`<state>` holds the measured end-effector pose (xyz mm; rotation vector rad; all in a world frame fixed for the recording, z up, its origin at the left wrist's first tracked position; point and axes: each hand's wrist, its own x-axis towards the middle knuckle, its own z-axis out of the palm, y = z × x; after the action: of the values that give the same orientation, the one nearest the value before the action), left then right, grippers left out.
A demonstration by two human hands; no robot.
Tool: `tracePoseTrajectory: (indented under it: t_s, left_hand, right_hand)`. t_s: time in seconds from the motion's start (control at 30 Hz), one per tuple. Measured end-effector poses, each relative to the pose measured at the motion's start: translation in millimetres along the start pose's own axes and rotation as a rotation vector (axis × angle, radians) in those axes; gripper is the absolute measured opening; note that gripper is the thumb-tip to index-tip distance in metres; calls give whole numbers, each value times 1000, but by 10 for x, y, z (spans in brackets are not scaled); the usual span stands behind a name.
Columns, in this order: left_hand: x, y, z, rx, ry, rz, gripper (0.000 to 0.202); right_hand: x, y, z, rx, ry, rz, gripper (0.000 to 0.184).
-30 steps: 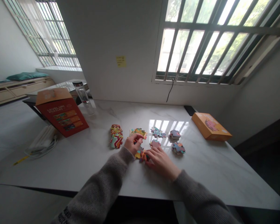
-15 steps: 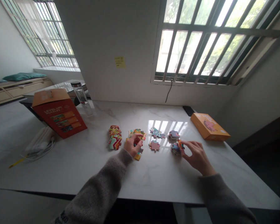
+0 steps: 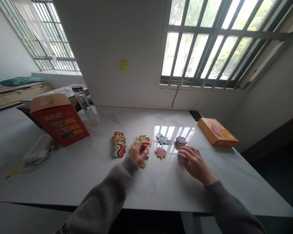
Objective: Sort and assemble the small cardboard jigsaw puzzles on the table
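Colourful cardboard jigsaw pieces (image 3: 141,140) under both hands.
Left hand (image 3: 138,153) curled on them; right hand (image 3: 195,164) cupped over piece stack (image 3: 181,156), pinch unclear.

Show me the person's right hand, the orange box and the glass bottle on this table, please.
Right hand (image 3: 195,164), head view, on the back of the hand.
Orange box (image 3: 217,132), head view, on its top face.
Glass bottle (image 3: 81,100), head view, on the middle of its body.
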<state>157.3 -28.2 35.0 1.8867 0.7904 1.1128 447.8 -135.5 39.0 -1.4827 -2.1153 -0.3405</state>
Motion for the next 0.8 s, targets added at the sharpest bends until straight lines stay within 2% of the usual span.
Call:
tracePoseTrajectory:
  t_s: [0.17,0.3,0.4,0.5,0.63,0.7,0.8]
  left_hand:
    - [-7,-2,10,5,-28,-27,23]
    - [-7,-2,5,8,-47,-30,22]
    - [-7,-3,6,28,-59,-19,22]
    - [-1,-6,28,54,-54,-21,24]
    - [17,-33,105,-133,-97,-85,33]
    - [26,-62,144,-249,-95,-115,29]
    - [32,-105,165,-307,-26,-128,30]
  right_hand:
    - [383,-391,240,29,-224,-70,29]
    - [549,-395,360,-6,-297,-54,22]
    - [571,-364,338,-3,-229,-41,15]
    - [573,-445,280,50,-98,1,21]
    - [573,-688,266,136,33,28,30]
    - [555,-776,289,205,36,18,27]
    - [507,-795,316,328,-1,-37,23]
